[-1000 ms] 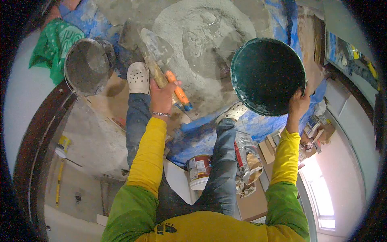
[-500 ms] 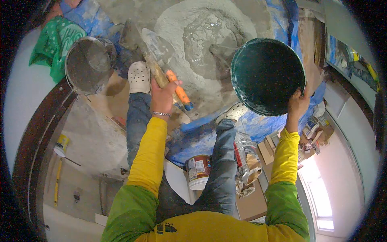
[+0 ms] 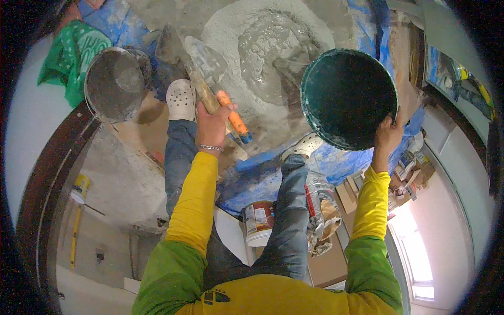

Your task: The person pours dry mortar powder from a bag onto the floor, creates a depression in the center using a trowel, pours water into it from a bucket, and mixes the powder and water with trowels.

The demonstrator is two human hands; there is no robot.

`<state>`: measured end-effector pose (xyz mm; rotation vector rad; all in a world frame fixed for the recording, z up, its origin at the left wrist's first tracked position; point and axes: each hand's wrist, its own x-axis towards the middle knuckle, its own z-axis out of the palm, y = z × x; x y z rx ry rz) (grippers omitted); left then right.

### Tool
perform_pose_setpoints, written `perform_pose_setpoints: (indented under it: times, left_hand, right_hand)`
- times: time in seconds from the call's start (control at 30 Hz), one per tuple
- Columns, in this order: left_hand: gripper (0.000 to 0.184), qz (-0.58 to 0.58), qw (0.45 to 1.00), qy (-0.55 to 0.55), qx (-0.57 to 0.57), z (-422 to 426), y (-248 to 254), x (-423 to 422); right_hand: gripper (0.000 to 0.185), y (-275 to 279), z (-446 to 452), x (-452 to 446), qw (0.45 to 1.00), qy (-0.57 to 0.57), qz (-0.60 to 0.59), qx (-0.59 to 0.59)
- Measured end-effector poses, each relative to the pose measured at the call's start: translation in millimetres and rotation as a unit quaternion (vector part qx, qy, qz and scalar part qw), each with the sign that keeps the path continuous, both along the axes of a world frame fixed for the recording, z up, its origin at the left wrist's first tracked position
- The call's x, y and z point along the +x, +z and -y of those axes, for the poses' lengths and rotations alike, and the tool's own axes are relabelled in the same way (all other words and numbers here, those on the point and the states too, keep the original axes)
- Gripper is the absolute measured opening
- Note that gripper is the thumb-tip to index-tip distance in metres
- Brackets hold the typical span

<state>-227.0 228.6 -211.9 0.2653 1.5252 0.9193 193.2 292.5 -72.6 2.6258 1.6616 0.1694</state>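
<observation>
My left hand is closed around the handles of two trowels: a wooden-handled trowel and an orange-handled trowel with a blue end. Their blades point away from me, at the near left edge of a grey cement mix. A wet, shiny pool lies in the middle of the mix. With my right hand I grip the near right rim of a dark green bucket, its mouth turned up toward me. The bucket covers the right side of the mix.
A mortar-stained bucket stands at left beside a green bag. Blue sheeting covers the floor around my light clogs. Between my legs sits a paint tub. Boxes and crumpled paper sacks lie at right.
The liquid in the middle of the mix has spread and its shine has shifted. Both hands, the trowels and the green bucket stay nearly in place.
</observation>
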Motion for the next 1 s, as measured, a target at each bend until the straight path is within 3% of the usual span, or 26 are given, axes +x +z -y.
perform_pose_setpoints:
  times: [0.53, 1.0]
  left_hand:
    - [0.052, 0.059, 0.998, 0.035, -0.001, -5, 8, 1]
    - [0.052, 0.036, 0.999, 0.021, 0.01, -2, 3, 2]
  right_hand:
    - [0.051, 3, -3, -7, 1.0, -0.006, -0.023, -0.003]
    - [0.047, -1, 0, -2, 1.0, -0.013, -0.018, -0.002]
